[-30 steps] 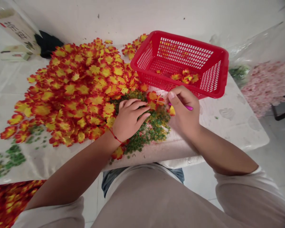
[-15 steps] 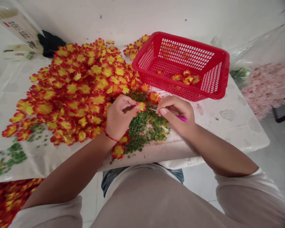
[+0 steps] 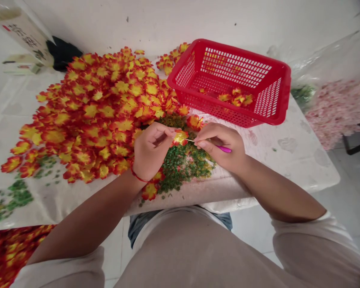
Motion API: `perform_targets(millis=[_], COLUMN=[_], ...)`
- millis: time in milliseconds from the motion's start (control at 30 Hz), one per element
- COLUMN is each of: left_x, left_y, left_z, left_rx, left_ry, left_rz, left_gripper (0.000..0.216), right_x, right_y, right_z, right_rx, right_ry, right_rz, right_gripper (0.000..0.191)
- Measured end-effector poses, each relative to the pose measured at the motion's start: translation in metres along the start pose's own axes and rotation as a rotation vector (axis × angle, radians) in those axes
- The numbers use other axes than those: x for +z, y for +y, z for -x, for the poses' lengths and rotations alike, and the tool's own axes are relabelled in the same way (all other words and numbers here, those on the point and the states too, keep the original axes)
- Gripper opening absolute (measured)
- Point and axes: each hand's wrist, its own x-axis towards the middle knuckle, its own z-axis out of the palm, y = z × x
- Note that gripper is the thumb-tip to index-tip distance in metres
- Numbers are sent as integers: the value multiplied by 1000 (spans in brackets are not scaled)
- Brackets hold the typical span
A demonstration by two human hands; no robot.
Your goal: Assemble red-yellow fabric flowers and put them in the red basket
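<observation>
My left hand (image 3: 152,150), a red string round its wrist, pinches a red-and-yellow artificial flower (image 3: 180,138) between thumb and fingertips. In my right hand (image 3: 223,145) is a needle tool with a purple handle (image 3: 224,149). Its thin metal shaft points left and meets the flower; whether it passes through the petals I cannot tell. Below both hands lies a patch of small green plastic pieces (image 3: 180,166), yellowish toward its upper and right edges. A large heap of the same kind of flowers (image 3: 99,112) spreads to the left of my left hand.
A red plastic basket (image 3: 229,110) with a few flowers inside stands behind my hands. Loose green pieces (image 3: 18,195) lie at the table's left. A black cloth-like item (image 3: 63,54) and a printed package (image 3: 24,36) are at the back left. Pale pink flowers (image 3: 342,110) stand beyond the right edge.
The needle tool has moved left, so its tip now reaches the flower. The flower has turned and shows more of its yellow face. My hands are slightly closer together.
</observation>
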Motion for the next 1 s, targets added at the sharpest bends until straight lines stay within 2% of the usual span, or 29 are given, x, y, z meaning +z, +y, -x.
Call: perform_targets(millis=[400,567,700,767,800,900,1000], left_x=[1,1,-6,-10,-12,-15,-15], left_y=[2,9,11,10,9,8,10], left_z=[8,16,19,17,14,6,1], left_rx=[58,212,386,415,418,397,295], left_ry=[-78,-149,-295,-277,-223,-54,-140], left_rz=[19,-68,-125,-86,-91,-355,-782], left_gripper=[17,13,21,29,33,41,44], right_x=[0,2,3,2,1,-1,-3], right_y=[1,3,-1,-3,-4,-7,-7], right_z=[0,1,5,7,8,7,5], right_rx=[-19,-128,-29,38,60,94,127], right_ry=[-13,-83,-104,-69,-57,-40,12], right_rz=[110,266,147,114,112,127,155], right_gripper=[7,20,22,21,20,21,23])
